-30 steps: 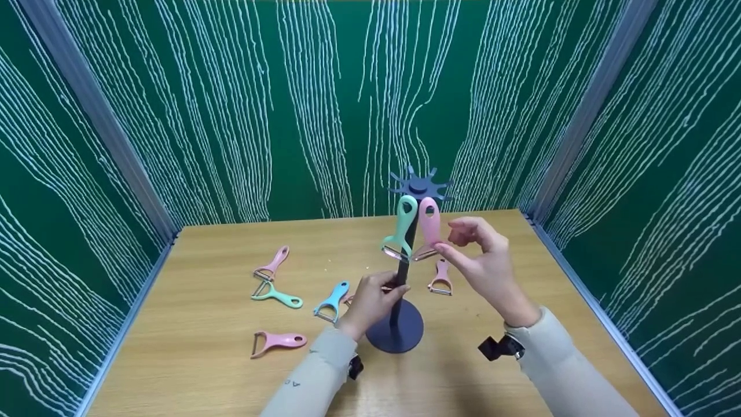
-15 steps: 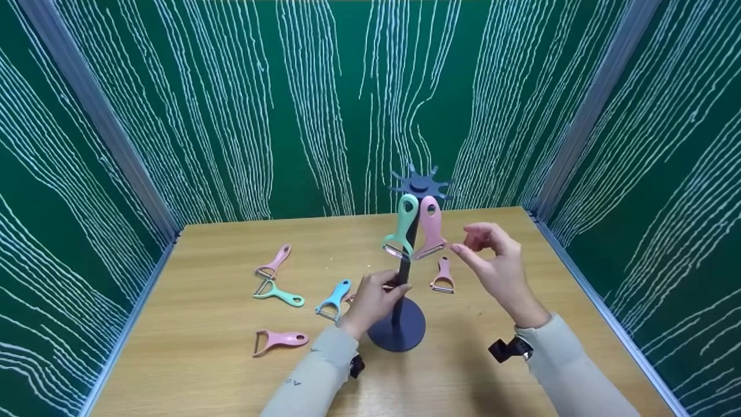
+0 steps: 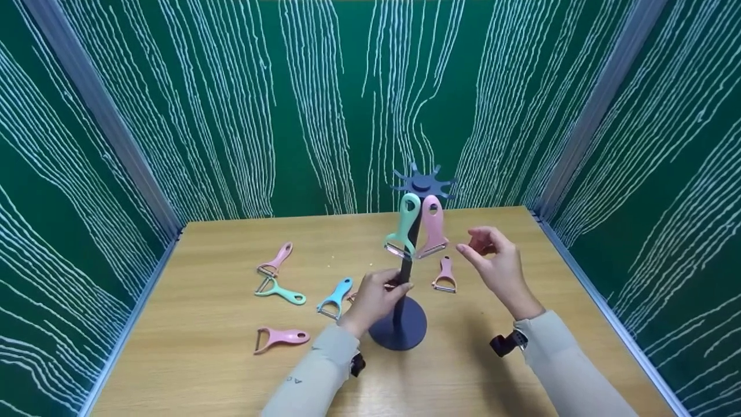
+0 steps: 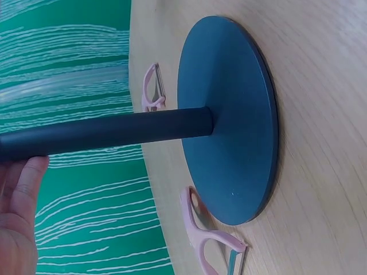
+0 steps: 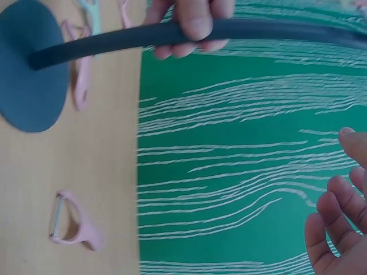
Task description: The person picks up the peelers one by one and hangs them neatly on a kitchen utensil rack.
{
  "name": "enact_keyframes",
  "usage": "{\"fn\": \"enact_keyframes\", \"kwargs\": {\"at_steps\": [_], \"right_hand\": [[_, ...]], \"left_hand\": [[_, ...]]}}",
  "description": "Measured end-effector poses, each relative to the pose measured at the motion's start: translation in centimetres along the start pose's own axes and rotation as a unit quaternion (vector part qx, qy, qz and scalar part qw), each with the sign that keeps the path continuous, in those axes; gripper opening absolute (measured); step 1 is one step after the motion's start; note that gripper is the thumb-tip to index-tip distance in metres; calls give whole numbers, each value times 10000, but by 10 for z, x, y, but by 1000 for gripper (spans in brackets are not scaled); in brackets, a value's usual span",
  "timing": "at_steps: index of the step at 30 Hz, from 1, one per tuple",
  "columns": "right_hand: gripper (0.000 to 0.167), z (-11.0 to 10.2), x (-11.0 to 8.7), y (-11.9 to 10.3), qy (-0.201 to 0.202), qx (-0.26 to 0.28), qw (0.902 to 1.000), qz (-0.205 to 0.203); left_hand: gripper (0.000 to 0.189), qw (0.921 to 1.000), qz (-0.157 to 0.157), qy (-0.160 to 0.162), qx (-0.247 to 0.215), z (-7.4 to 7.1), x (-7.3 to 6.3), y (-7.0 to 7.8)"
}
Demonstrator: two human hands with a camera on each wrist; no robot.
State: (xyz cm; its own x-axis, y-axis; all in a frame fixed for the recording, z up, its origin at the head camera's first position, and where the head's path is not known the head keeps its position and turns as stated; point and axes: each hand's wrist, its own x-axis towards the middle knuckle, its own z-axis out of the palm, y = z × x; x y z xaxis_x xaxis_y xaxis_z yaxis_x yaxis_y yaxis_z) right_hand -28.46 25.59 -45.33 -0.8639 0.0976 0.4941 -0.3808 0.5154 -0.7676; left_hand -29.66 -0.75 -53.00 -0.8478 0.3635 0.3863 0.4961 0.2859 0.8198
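Note:
My left hand point(image 3: 373, 298) grips the dark pole point(image 4: 114, 134) of an upright stand; the right wrist view shows its fingers wrapped around it. Up top, the stand has a star-shaped ring of hooks point(image 3: 421, 184). From the near hooks hang a green peeler point(image 3: 408, 217) and, just right of it, a pink peeler point(image 3: 433, 223), blades down. My right hand point(image 3: 498, 266) hovers right of the hanging pink peeler, apart from it, fingers loosely bent and holding nothing. That hand also shows at the right edge of the right wrist view.
The stand's round base point(image 3: 399, 333) is on the wooden table point(image 3: 202, 278). Left lie two pink peelers, a green one point(image 3: 281, 291) and a blue one point(image 3: 336, 298). Another pink peeler, partly hidden, lies behind my left hand. One more pink peeler point(image 3: 444, 274) lies right of the pole.
My right hand has let go of the hanging pink peeler and moved away to the right. The left hand keeps its hold on the pole.

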Motion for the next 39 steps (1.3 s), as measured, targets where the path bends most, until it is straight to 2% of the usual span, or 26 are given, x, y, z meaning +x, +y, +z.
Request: {"fn": "enact_keyframes", "kwargs": {"at_steps": [4,10,17,24,33,39], "right_hand": [[35,7,4,18,-211,-202,9993,251],[35,19,5,46,-548,-419,9969,372],[43,26,5,73,-1315,-759,9851,806],[48,30,8,90,-1846,-929,9721,1111],[52,37,13,105,-2256,-1244,9559,1411],[52,44,14,113,-2308,-1202,9553,1400]], "left_hand": [[15,10000,-23,23,-13,-2,2,0],[14,9996,251,142,46,-1,3,-1],[13,9998,175,73,93,0,3,0],[14,10000,7,-58,76,1,3,1],[17,10000,-3,7,17,1,-1,0],[17,10000,58,65,-39,2,-1,1]]}}
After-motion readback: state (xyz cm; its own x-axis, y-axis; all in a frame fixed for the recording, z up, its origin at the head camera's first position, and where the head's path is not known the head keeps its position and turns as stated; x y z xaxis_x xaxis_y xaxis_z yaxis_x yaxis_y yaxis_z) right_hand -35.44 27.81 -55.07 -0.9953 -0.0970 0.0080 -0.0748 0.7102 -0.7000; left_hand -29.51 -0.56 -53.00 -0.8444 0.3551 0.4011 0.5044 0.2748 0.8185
